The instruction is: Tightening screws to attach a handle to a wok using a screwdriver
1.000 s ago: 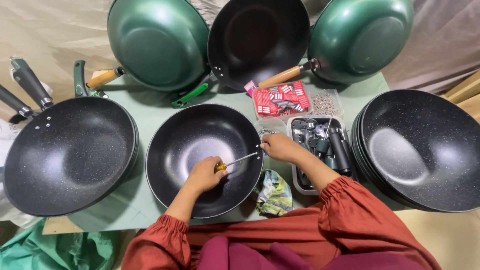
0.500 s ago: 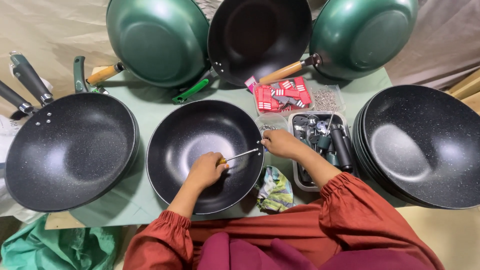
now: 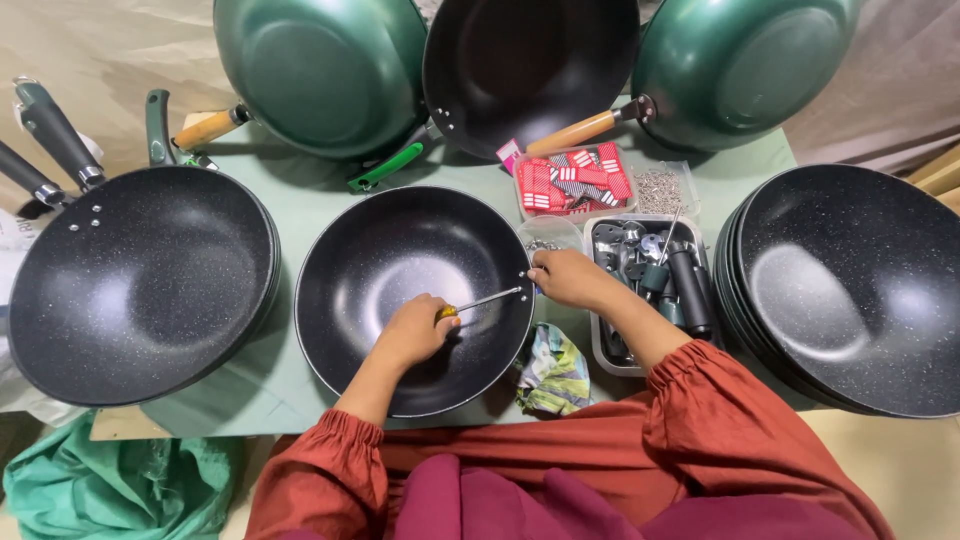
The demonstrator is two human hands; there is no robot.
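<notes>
A black wok [image 3: 400,290] without a handle sits in the middle of the green desk [image 3: 310,205], directly in front of the person. The left hand [image 3: 418,330] is inside the wok, and its fingers are closed around the yellow grip of a screwdriver [image 3: 478,302]. The thin metal shaft of the screwdriver points to the right rim of the wok. The right hand [image 3: 568,278] rests at this rim, with the fingers pinched together where the tip of the screwdriver arrives; if they hold a small part there, I cannot tell, it is too small to see.

Just beside the right hand stands a clear plastic tray [image 3: 650,285] with dark handles and metal parts in it. Behind this tray is a smaller box with red pieces [image 3: 573,180]. A crumpled colourful cloth [image 3: 552,372] lies on the desk near the front rim of the wok. On the left there is a stack of black pans with handles [image 3: 135,285], and on the right a stack of black woks [image 3: 850,285]. At the back, two green woks [image 3: 320,70] and one black wok [image 3: 530,65] lean upright.
</notes>
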